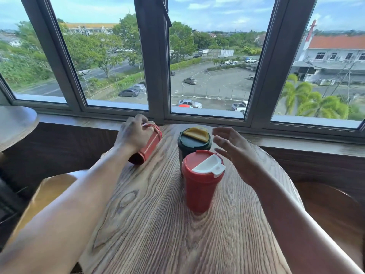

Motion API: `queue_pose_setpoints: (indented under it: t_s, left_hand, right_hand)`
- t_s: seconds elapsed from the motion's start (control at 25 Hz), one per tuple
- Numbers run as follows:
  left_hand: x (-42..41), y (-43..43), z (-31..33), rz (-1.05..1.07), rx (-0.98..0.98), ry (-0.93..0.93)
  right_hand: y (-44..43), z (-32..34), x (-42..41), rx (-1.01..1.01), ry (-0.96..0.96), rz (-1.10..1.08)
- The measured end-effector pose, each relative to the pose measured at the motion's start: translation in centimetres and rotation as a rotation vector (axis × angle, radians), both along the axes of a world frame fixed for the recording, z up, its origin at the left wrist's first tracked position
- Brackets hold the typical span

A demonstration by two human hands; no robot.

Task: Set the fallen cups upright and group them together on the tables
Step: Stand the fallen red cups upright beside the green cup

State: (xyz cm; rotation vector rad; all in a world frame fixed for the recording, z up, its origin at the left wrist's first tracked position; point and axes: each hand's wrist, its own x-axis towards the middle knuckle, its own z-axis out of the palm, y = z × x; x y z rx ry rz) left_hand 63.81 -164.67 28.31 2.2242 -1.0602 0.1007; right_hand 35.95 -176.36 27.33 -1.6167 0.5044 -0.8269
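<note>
A red cup with a white flip lid stands upright near the middle of the round wooden table. Right behind it, touching or nearly so, stands a dark green cup with a yellow lid. At the table's far left edge a second red cup lies tilted on its side, its lid end toward the window. My left hand is closed over that cup's upper end. Just right of the two upright cups, my right hand hovers with fingers spread and holds nothing.
A window sill and a large window run along the far side of the table. Another round table sits at the far left. A wooden chair seat lies below the left table edge, and another seat at the right.
</note>
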Motion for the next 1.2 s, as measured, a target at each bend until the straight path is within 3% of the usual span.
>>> queue_pose_setpoints:
  t_s: [0.16,0.32,0.56,0.84,1.2]
  left_hand:
    - [3.5,-0.1,-1.4,0.093,0.242,0.29]
    - [4.4,-0.9,-1.9,0.065,0.215,0.496]
    - [3.5,-0.4,-2.6,0.016,0.112,0.524]
    - [-1.3,4.9,-2.5,-0.227,-0.352,0.627]
    - [-5.1,9.4,-4.5,-0.491,-0.327,0.702]
  right_hand:
    - [2.0,0.7,-0.7,-0.071,-0.003,-0.005]
    - [3.0,0.1,-0.9,-0.09,0.015,-0.004]
    - [3.7,-0.1,-0.8,-0.074,0.015,-0.01]
    - [3.9,0.0,-0.8,-0.047,0.018,0.002]
    - [3.7,0.4,-1.4,-0.064,0.072,0.047]
